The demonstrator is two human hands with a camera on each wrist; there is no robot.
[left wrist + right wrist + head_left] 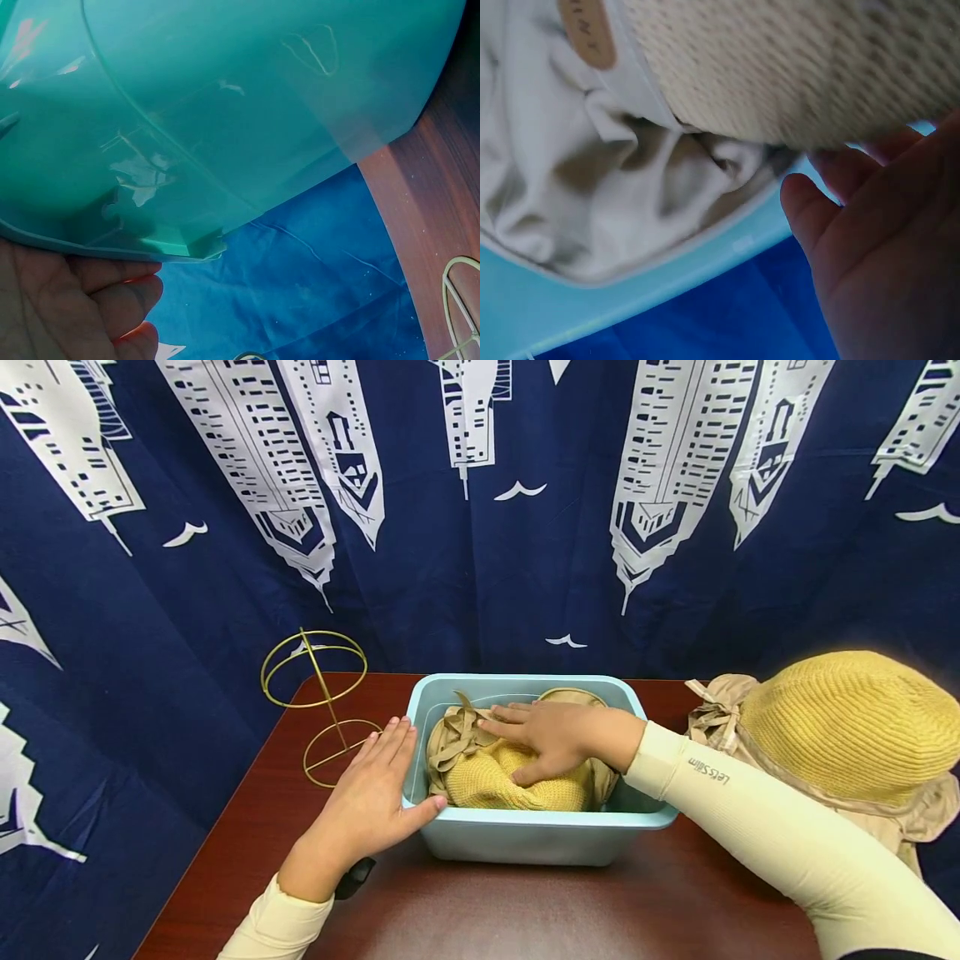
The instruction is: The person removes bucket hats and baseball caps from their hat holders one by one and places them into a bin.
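Observation:
A light blue plastic bin [517, 842] stands on the table with a yellow knitted hat [480, 781] inside, its beige fabric brim and tied bow folded against the walls. My right hand [551, 739] lies over the hat with its fingers spread, pressing on the knit. In the right wrist view, the thumb and fingertips touch the knitted crown, and a brown label [589, 30] shows on the hat's band. My left hand [367, 802] rests on the bin's left rim, fingers straight, thumb on the front corner. The left wrist view shows its fingers against the rim's underside.
A second yellow hat [855, 727] with a beige brim and bow sits on the right, behind my right forearm. Left of the bin is a gold wire hat stand [330, 702]. A dark blue curtain [480, 568] with white building prints hangs behind the reddish-brown table [225, 868].

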